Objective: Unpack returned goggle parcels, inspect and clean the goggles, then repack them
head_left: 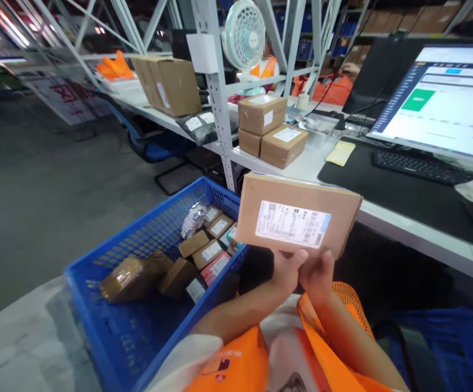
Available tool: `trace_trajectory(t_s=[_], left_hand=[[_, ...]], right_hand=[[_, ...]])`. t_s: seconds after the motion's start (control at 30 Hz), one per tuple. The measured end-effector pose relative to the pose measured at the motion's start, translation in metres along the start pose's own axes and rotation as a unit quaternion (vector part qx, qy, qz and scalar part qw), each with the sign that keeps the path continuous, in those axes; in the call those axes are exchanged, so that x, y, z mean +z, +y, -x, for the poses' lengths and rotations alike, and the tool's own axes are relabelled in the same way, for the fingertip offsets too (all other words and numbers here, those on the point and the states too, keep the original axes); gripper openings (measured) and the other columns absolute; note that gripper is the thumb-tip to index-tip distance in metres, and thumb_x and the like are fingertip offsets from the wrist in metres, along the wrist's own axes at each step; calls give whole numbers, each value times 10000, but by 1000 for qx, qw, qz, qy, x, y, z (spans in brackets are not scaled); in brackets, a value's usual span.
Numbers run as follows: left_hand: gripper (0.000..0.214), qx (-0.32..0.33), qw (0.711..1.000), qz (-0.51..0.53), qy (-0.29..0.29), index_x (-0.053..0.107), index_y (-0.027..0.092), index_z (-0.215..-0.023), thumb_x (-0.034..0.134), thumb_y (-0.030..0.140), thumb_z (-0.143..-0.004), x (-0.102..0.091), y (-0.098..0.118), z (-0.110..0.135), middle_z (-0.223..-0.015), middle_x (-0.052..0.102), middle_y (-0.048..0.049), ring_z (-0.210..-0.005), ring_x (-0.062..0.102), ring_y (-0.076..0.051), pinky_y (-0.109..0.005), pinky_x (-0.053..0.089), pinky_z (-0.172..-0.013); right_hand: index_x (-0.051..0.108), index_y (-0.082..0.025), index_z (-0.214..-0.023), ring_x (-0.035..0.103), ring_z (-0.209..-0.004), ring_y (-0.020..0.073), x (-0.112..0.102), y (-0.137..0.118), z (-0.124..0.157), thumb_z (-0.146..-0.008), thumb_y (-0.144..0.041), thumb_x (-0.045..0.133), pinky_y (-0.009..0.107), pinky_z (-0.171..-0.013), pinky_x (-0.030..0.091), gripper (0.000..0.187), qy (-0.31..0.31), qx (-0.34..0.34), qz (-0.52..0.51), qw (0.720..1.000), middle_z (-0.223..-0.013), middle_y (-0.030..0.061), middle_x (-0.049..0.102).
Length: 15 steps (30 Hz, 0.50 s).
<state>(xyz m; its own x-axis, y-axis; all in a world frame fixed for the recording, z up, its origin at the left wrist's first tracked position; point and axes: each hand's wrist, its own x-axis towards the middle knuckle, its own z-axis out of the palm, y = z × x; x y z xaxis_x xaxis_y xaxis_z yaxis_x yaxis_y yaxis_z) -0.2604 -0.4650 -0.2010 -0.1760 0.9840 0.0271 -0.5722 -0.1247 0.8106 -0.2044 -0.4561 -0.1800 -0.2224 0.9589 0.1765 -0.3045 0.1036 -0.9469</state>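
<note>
A flat brown cardboard box (pixel 248 218) with a white shipping label (pixel 292 224) is held up in front of me, its labelled face towards me. My left hand (pixel 286 271) grips its lower edge, thumb on the near face. Close beside it, my right hand (pixel 318 276) holds the same edge, thumb also in front; the other fingers of both hands are mostly hidden behind the box. To the left, below the box, a blue plastic crate (pixel 138 239) contains several small parcels, among them a brown carton (pixel 128 279) and a silver-wrapped packet (pixel 193 219).
Three brown cartons (pixel 284 146) are stacked on the white desk (pixel 236 155). A monitor (pixel 457 103), keyboard (pixel 420 166) and yellow notes (pixel 340 153) are at the right. A metal post (pixel 218 109) carries a fan (pixel 243 35). A blue chair (pixel 158 147) stands behind the crate; another person (pixel 271 66) is beyond.
</note>
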Motion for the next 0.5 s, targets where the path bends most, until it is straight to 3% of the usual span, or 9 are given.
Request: trace_trajectory(t_s=[0.1,0.17,0.23,0.3,0.4,0.5], left_hand=[[1123,72,997,-11,-11,239,422,-1542,829,723,-635,-10,-6,2,-1655,344,-63,-1575,280,-314,-550,316,-1271],[959,53,998,-25,25,302,439,-1520,726,761,-723,-30,-2,1,-1683,298,-43,-1581,272,-299,-537,348,-1244],[816,16,993,-49,108,345,435,-1502,543,819,-810,-56,7,-3,-1692,280,-47,-1581,278,-286,-533,345,-1228],[814,-9,990,-71,122,368,413,-1498,486,839,-814,-76,17,-9,-1687,295,-73,-1574,293,-292,-535,344,-1216],[939,-4,998,-65,-1,384,395,-1513,593,866,-729,-87,31,-16,-1694,292,-76,-1569,298,-320,-530,359,-1208],[1090,-38,989,-63,-131,440,336,-1513,755,841,-600,-83,35,-14,-1667,352,-100,-1553,312,-373,-525,334,-1235]], right_hand=[[544,-309,-1462,545,-1367,325,-26,-25,-24,-901,-732,348,544,-1106,507,730,112,-51,-53,991,-1376,57,640],[613,-278,-1377,532,-1386,313,-49,-45,-43,-898,-624,404,525,-1139,477,628,191,-91,-93,973,-1349,54,656],[677,-267,-1256,550,-1369,312,-74,-64,-56,-864,-590,475,509,-1118,499,546,223,-105,-100,964,-1285,48,688],[703,-260,-1148,601,-1305,336,-96,-78,-61,-827,-609,541,526,-1046,551,501,212,-79,-81,971,-1182,56,723],[699,-246,-1056,675,-1173,371,-114,-85,-60,-756,-672,627,554,-936,603,525,164,9,-48,985,-1012,80,751],[672,-244,-1093,707,-1094,359,-113,-80,-60,-687,-659,734,541,-919,614,584,139,75,-50,986,-1007,85,758]])
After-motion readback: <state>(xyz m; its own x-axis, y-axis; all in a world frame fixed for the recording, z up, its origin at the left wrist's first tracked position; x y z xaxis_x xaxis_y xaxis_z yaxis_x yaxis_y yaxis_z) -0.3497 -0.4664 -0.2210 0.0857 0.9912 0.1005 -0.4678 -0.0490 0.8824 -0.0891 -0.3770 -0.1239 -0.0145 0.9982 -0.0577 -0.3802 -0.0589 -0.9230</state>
